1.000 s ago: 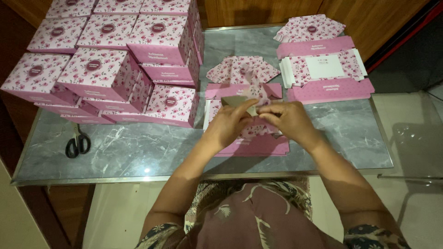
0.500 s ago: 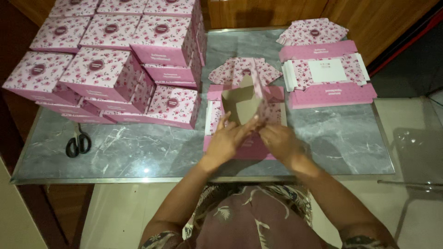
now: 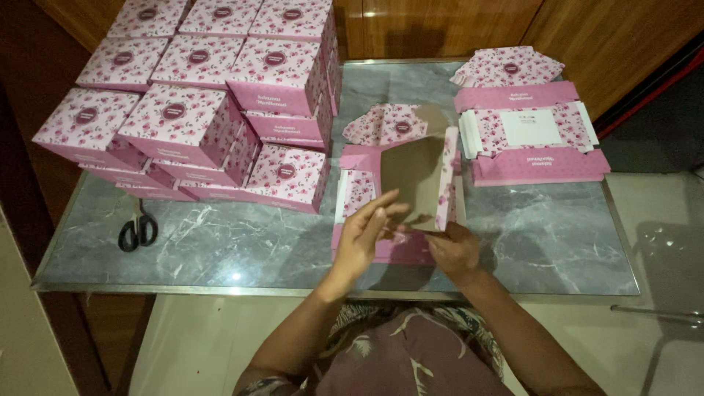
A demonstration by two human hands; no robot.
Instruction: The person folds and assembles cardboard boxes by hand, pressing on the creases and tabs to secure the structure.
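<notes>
A flat-cut pink cardboard box blank with a rose print (image 3: 419, 183) stands half raised over the middle of the grey marble-patterned tabletop (image 3: 220, 242), its plain brown inner face turned toward the camera and a narrow pink floral side flap showing along its right edge. Its lower edge meets a stack of unfolded pink floral box blanks (image 3: 359, 192) lying flat beneath it. The left hand (image 3: 364, 236) is at the lower left corner of the raised panel, its fingers (image 3: 383, 207) stretched nearly straight and pressed against the brown face rather than curled round it. The right hand (image 3: 455, 251) sits just below the panel's lower right corner, fingers bent in and pinching the bottom edge, though the exact grip is partly hidden by the cardboard. To the left, a pile of assembled pink floral cube boxes (image 3: 213, 110) fills the tabletop's far corner, touching the flat stack's side. Black-handled scissors (image 3: 137, 230) lie near the left edge, well apart from both hands. A second stack of flat pink floral blanks (image 3: 532, 132) lies at the far right.
</notes>
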